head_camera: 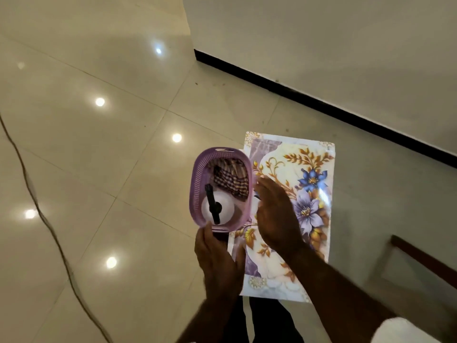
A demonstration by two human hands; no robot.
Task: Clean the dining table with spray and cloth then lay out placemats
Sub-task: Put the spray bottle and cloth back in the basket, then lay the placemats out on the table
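A purple basket (195, 189) holds a white spray bottle (217, 206) and a checked cloth (230, 179) above the tiled floor (99, 144). The left hand (217, 258) grips the basket's near rim. The right hand (277, 214), fingers straight, lies over a floral placemat (304, 184) just beside the basket.

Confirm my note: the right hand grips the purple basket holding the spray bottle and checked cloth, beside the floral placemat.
Wrong hand. In the head view the left hand grips the purple basket holding the spray bottle and checked cloth, beside the floral placemat; the right hand is open above it.
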